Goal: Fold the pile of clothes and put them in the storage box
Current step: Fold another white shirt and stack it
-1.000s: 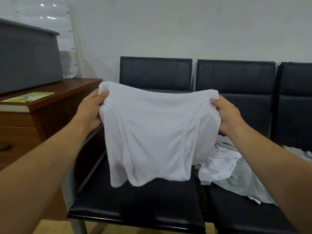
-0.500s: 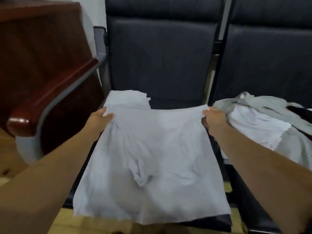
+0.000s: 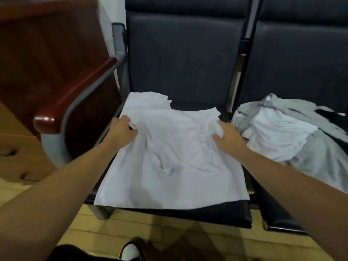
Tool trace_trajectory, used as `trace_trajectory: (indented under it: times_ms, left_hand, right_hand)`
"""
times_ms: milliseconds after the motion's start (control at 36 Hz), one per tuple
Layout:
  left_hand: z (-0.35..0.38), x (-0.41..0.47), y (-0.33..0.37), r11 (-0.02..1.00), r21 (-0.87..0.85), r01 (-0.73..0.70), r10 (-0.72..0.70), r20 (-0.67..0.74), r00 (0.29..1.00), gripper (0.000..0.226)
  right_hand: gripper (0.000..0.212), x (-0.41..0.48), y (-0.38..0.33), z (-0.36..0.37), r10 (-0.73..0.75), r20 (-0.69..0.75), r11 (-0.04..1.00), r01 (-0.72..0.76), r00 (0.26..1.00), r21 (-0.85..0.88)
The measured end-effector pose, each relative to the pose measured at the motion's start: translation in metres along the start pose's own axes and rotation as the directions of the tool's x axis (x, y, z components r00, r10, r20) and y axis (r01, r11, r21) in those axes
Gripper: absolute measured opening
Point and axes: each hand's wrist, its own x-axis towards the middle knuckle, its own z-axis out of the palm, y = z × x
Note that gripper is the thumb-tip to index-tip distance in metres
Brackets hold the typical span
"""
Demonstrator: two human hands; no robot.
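- The white T-shirt (image 3: 175, 162) lies spread but rumpled on the left chair seat (image 3: 188, 216). One end is toward the backrest (image 3: 184, 53) and the other hangs near the seat's front edge.
- Left hand (image 3: 122, 131): the fingers are curled and pinch a tuck of cloth at the shirt's left side.
- Right hand (image 3: 228, 138): the fingers are bent into a bunch of cloth at the shirt's right side, with the thumb on the fabric. The blur hides how tightly they hold.
- We see no clean fold in this shirt yet. Creases run across its middle, so we judge it to be at the laying-out and smoothing step.
- The pile of clothes (image 3: 282, 132), grey and white garments, sits tumbled and unfolded on the neighbouring seat (image 3: 282, 221), just beside the shirt.
- The storage box is not in view, and we see no folded garment anywhere.
- Our estimate is that the task is at an early stage. This shirt has to be folded and boxed, and then the whole pile after it.
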Motion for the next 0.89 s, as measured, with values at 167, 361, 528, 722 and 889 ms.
trace_trajectory:
  times_ms: [167, 361, 528, 722, 889]
  left_hand:
    - [-0.005, -0.092, 0.023, 0.906, 0.111, -0.408, 0.346, 0.360, 0.866, 0.030]
    - [0.001, -0.172, 0.020, 0.786, 0.242, -0.569, 0.337, 0.603, 0.723, 0.085]
    - [0.004, -0.182, 0.005, 0.633, 0.404, -0.660, 0.433, 0.522, 0.735, 0.046]
    - [-0.004, -0.175, 0.007, 0.720, 0.369, -0.588, 0.421, 0.441, 0.793, 0.010]
    - [-0.019, -0.157, 0.004, 0.822, 0.285, -0.493, 0.411, 0.302, 0.860, 0.012]
  right_hand:
    - [0.064, -0.094, -0.010, 0.002, -0.234, 0.203, 0.942, 0.274, 0.951, -0.194]
    - [0.105, -0.158, -0.010, -0.009, -0.337, 0.437, 0.819, 0.489, 0.834, -0.300]
    - [0.040, -0.163, 0.014, -0.001, -0.394, 0.377, 0.775, 0.523, 0.838, -0.354]
    - [0.011, -0.160, 0.011, -0.002, -0.371, 0.259, 0.867, 0.432, 0.892, -0.249]
    - [0.007, -0.149, 0.003, -0.011, -0.350, 0.107, 0.928, 0.360, 0.931, -0.098]
